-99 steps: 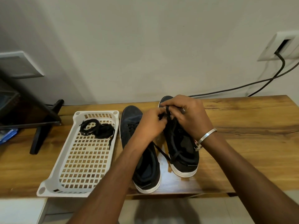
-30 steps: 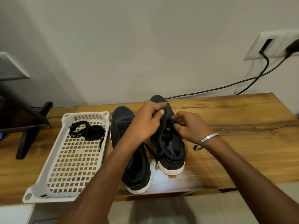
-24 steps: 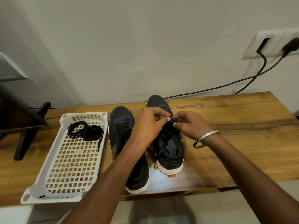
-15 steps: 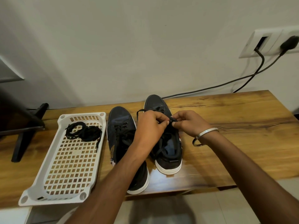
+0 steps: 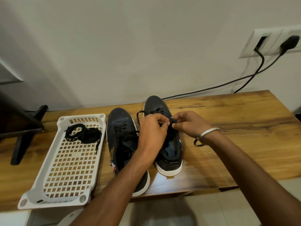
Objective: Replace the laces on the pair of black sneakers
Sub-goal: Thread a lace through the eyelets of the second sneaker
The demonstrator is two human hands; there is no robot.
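Observation:
Two black sneakers with white soles stand side by side on the wooden table point(image 5: 236, 144), toes toward the wall. The left sneaker point(image 5: 121, 137) has a black lace threaded through it. Over the tongue of the right sneaker point(image 5: 169, 154) my left hand point(image 5: 152, 128) and my right hand point(image 5: 187, 123) meet, each pinching its black lace point(image 5: 140, 114), which loops out to the left of my left hand. My hands hide the right sneaker's eyelets.
A white perforated plastic tray point(image 5: 65, 162) lies left of the sneakers with a bundle of black laces point(image 5: 83, 133) at its far end. A dark stand point(image 5: 24, 126) is at the far left. Two cables point(image 5: 244, 77) run from a wall socket point(image 5: 268, 43) down behind the table.
My hands have come together over the right sneaker's tongue, and a loop of lace has been drawn out to the left. The sneakers and tray have not moved.

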